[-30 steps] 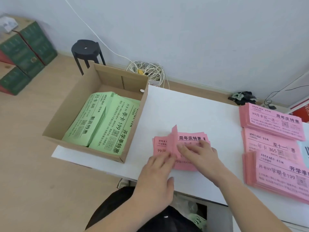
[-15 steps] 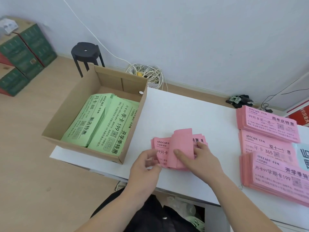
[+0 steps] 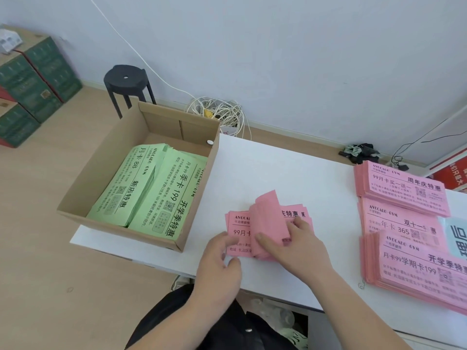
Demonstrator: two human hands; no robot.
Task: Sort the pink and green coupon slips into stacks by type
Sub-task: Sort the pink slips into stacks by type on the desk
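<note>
Pink coupon slips (image 3: 240, 232) lie in a loose pile on the white table (image 3: 278, 173), directly under both hands. The right hand (image 3: 295, 243) holds the upper slips of this pile, bent up and over so that their blank backs show. Its thumb lies across their near side and its fingers are curled onto the printed sheets behind them. The left hand (image 3: 219, 263) sits at the pile's near left corner with its fingers loosely curled. Its fingertips touch the bottom slip, but I cannot tell whether it pinches the edge or only rests there.

To the right of the right hand, well apart from it, three pink stacks (image 3: 401, 188) lie in a row running from far to near, each with a different printed heading. The nearest stack partly overlaps the middle one.

To the left of the left hand a cardboard box (image 3: 106, 173) stands on the table's left end. It holds green coupon slips (image 3: 151, 188) in two overlapping stacks.

Beyond the box, on the floor, are a black stool (image 3: 126, 77) and a tangle of white cable (image 3: 219, 114) by the wall. Dark green cartons (image 3: 32, 79) are stacked far off to the left.
</note>
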